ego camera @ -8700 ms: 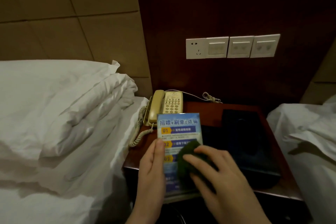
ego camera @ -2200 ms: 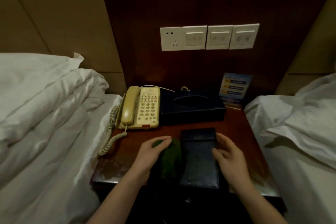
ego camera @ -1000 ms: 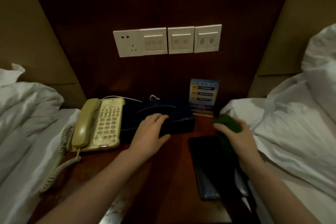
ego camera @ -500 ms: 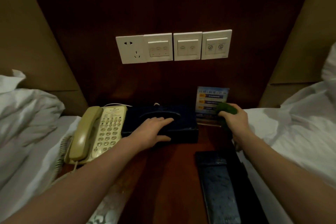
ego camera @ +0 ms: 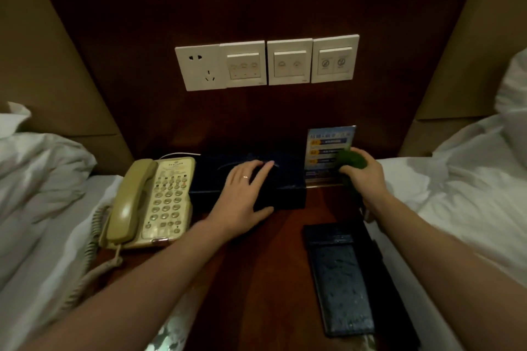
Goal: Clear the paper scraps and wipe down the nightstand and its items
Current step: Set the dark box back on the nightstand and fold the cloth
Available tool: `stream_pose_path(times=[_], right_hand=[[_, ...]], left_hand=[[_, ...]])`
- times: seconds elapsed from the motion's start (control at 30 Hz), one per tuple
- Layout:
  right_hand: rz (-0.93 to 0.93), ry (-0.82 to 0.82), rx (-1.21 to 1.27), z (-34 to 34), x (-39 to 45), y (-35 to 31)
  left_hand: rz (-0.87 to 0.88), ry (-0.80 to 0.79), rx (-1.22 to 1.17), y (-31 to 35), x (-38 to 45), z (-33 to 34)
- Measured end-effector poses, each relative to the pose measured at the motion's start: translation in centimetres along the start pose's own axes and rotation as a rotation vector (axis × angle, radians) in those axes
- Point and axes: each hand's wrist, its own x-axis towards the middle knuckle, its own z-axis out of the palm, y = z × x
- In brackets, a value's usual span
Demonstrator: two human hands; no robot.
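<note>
The dark wooden nightstand (ego camera: 265, 271) carries a beige telephone (ego camera: 151, 202) at the left, a dark tissue box (ego camera: 211, 182) at the back middle, and a blue card sign (ego camera: 328, 148) standing at the back right. A dark flat holder (ego camera: 340, 279) lies at the front right. My left hand (ego camera: 245, 194) rests flat on top of the tissue box with straight fingers. My right hand (ego camera: 362, 177) grips a green cloth (ego camera: 352, 159) and holds it against the lower right of the card sign. No paper scraps show.
White bedding (ego camera: 42, 179) lies to the left and more white bedding (ego camera: 462, 194) to the right, both close against the nightstand. A socket and switch panel (ego camera: 265, 64) sits on the dark wall above. The phone's coiled cord (ego camera: 91, 262) hangs at the left edge.
My right hand carried the green cloth from over the flat holder back to the card sign. My left hand stayed on the tissue box, sliding a little further onto its top.
</note>
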Motion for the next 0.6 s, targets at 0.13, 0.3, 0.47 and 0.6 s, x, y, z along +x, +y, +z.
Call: stream_pose_path(times=[0.13,0.3,0.47,0.6], right_hand=[[0.069,0.163,0.055,-1.6,-5.2,-0.4],[0.133,0.050,-0.128,-4.9,-15.4,0.1],[0.199,-0.174,-0.368,-5.7,-18.0,2.2],[0.172,-0.141,-0.325,-5.0,-16.4,2.7]], left_hand=[[0.064,0.153,-0.241,8.5,-5.2,2.1],[-0.110,-0.100,-0.213,11.4,-4.8,5.0],[-0.095,-0.115,-0.228,11.2,-2.4,5.1],[-0.153,-0.074,-0.221,11.8,-0.5,5.2]])
